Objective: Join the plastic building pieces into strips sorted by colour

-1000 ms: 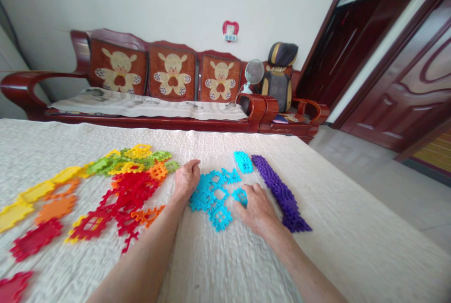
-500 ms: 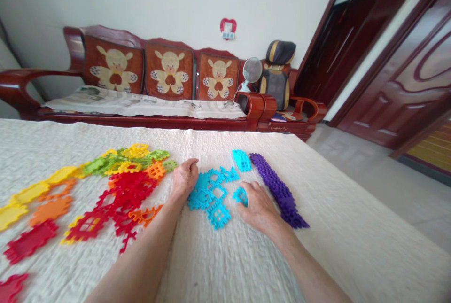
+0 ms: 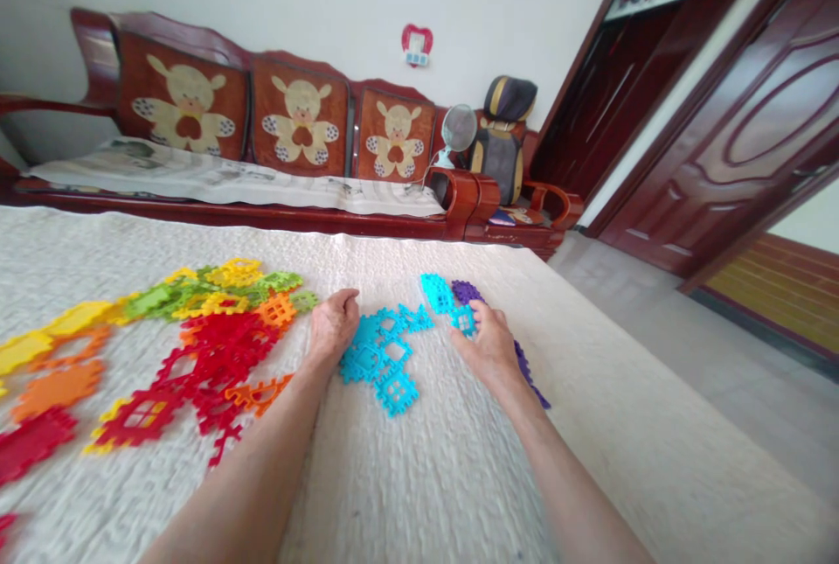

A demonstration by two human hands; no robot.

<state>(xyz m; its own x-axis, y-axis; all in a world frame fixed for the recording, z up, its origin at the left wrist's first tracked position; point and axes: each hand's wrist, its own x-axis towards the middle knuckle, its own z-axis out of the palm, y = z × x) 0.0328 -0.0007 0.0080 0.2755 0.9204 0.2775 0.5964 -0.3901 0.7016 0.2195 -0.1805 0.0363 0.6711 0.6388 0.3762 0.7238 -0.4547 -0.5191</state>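
Observation:
My right hand (image 3: pixel 490 344) pinches a blue window-shaped building tile (image 3: pixel 462 320) between thumb and fingers. That tile is at the near edge of another blue tile group (image 3: pixel 436 293); whether they touch I cannot tell. A row of purple tiles (image 3: pixel 467 290) runs behind this hand and is partly hidden by it. My left hand (image 3: pixel 335 321) rests on the cloth with its fingers curled in and nothing visible in them. Just right of it lies a loose pile of blue interlocking tiles (image 3: pixel 370 355), some with window openings.
Red tiles (image 3: pixel 223 363), orange tiles (image 3: pixel 58 389), yellow tiles (image 3: pixel 79 317) and green tiles (image 3: pixel 190 295) spread over the left of the cloth-covered table (image 3: pixel 419 494). Beyond its far edge stand a wooden sofa (image 3: pixel 275 219) and a small fan (image 3: pixel 459 128).
My right hand has moved away from me with the blue window tile, up to the other blue tile by the purple row. My left hand stays beside the blue pile. The view has shifted slightly.

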